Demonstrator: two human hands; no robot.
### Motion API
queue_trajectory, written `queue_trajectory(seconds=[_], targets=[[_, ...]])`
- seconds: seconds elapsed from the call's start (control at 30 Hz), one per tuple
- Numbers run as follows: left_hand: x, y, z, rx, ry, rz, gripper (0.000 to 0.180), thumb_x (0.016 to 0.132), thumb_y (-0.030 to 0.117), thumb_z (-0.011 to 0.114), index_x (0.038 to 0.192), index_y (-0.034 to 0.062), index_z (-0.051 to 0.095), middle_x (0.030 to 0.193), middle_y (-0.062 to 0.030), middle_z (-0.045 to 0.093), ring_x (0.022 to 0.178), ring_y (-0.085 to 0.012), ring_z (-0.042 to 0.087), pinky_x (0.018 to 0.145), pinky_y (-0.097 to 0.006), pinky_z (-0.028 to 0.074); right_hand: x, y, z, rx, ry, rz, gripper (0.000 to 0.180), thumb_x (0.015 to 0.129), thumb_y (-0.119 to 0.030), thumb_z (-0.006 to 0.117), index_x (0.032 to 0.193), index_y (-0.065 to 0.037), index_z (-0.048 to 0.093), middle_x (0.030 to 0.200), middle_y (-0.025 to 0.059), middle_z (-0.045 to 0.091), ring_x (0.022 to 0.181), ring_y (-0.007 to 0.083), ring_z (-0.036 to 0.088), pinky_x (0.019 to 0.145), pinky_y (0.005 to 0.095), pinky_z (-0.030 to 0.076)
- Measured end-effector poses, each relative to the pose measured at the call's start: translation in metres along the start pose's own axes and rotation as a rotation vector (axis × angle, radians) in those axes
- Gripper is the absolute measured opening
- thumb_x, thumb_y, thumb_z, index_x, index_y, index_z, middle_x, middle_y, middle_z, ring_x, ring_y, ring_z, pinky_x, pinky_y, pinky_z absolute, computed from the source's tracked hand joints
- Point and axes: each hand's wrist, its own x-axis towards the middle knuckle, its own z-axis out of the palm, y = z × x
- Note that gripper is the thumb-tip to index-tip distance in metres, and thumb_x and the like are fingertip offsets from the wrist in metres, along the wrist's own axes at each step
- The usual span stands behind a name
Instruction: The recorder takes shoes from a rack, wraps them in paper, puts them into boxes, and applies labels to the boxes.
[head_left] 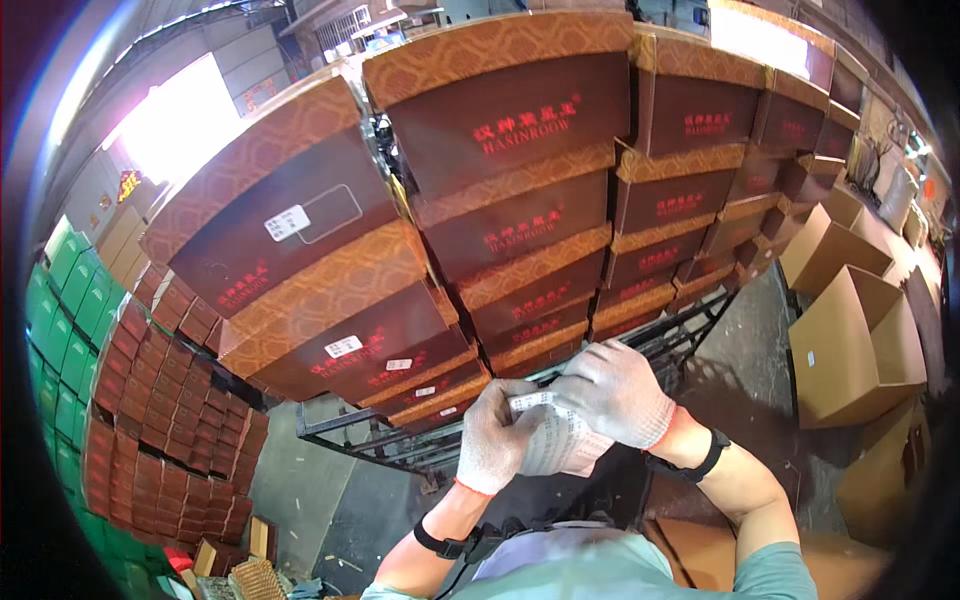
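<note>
Both hands on the label sheets (560, 440), a small white printed bundle at lower centre of the frame, held up in front of the torso. Left hand (493, 440): pale knit glove, fingers curled nearly closed, thumb against the sheets' left edge, gripping them. Right hand (615, 393): same glove type, fingers bent and closed over the upper right of the sheets; exact fingertip contact partly hidden. Sheets hang below the fingers, slightly bent, lower part reaching down between the wrists. Black wrist straps (445, 543) on both forearms, which enter from the bottom edge. Just above the hands in the picture: big stack of dark brown cartons (510, 120) with orange patterned lids, filling upper centre and running off to upper right. Several at centre left have white stickers on the front, e.g. the sticker (287, 223) on the top one. Stack sits on a dark metal frame (340, 446), visible left of and above the hands. Right side: open plain cardboard boxes (835, 375) on the floor. Far left: green boxes (70, 345) in a pile, with smaller red-brown boxes (170, 430) stacked beside them. Upper left: blown-out bright opening (185, 120), no detail readable there.
</note>
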Motion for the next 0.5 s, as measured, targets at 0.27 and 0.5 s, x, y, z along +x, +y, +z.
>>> queue_trajectory(seconds=[0.27, 0.5], targets=[[0.003, 0.015, -0.025, -0.179, 0.108, -0.034, 0.032, 0.101, -0.004, 0.076, 0.13, -0.0047, 0.063, 0.11, -0.0098, 0.076, 0.101, -0.0112, 0.072, 0.088, -0.028, 0.058, 0.128, 0.004, -0.089, 0.064, 0.406, -0.15, 0.013, 0.086, -0.021, 0.083, 0.091, -0.012, 0.075, 0.086, 0.0067, 0.07, 0.08, 0.0264, 0.071, 0.07, 0.0404, 0.056], [-0.018, 0.013, -0.038, -0.096, 0.08, 0.011, 0.033, 0.1, 0.001, 0.08, 0.128, -0.004, 0.064, 0.112, -0.0082, 0.075, 0.102, -0.0115, 0.072, 0.089, -0.029, 0.059, 0.155, 0.008, -0.084, 0.106, 0.63, 0.23, 0.017, 0.091, -0.007, 0.084, 0.099, -0.002, 0.07, 0.087, 0.0184, 0.072, 0.077, 0.0359, 0.073, 0.07, 0.0428, 0.058]])
